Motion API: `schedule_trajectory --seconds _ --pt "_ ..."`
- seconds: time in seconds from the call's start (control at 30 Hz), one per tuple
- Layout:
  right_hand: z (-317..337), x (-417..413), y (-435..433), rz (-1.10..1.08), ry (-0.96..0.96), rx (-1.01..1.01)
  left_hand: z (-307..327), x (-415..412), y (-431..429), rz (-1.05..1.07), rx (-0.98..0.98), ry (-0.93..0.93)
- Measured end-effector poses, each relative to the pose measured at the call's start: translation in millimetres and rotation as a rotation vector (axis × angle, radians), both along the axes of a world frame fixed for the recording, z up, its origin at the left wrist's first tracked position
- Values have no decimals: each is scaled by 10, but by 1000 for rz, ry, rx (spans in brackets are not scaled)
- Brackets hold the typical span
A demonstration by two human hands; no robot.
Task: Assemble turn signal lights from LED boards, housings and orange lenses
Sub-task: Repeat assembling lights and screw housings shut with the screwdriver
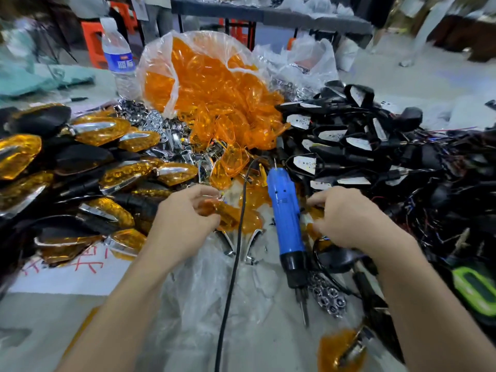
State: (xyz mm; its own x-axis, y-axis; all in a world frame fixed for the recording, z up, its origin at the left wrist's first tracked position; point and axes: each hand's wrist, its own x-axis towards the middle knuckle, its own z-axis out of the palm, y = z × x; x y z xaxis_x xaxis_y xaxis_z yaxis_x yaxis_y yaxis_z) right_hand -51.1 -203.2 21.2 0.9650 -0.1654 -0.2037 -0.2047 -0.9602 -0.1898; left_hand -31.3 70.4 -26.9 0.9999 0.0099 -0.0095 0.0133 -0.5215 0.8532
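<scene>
Head: L hand [185, 218] pinches 1 orange lens [228, 214], R hand [346, 218] unclear, 1 screwdriver [285, 216].

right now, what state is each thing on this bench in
left hand, pinching an orange lens
right hand, fingers curled, grip unclear
blue screwdriver, lying flat between the hands, unheld
lens bag, open, lenses spilling out
water bottle, upright
finished lights, lenses on, piled on the left
black housings, boards in, no lenses, piled on the right
</scene>
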Motion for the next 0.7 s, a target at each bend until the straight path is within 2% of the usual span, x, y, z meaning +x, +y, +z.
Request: schedule_trajectory --seconds 0.07,0.2,0.27,0.37,0.43,0.53,0.57,0.6,0.7 --pt "-7 -61 5 57 138 -39 -11 -15 -4 59 37 -93" --pt "-49 -96 0 164 99 -107 52 -44 -17 87 56 -249" --pt "-16 -57 -34 127 114 -18 113 -53 -39 56 110 -289" --pt "55 14 -149 103 121 96 201 -72 -62 -15 60 -274" --pt "79 64 -229 64 -52 158 235 -92 -49 -26 48 -279" --pt "42 161 -301 -31 -510 271 277 -113 -33 -24 66 -267" --pt "20 216 -310 -32 -573 232 290 -113 -42 -21 67 -254" --pt "-6 280 -303 -19 -560 160 310 -115 -57 -16 63 -244" --pt "-123 469 -240 146 -375 -90 405 -126 -156 -24 23 -238"
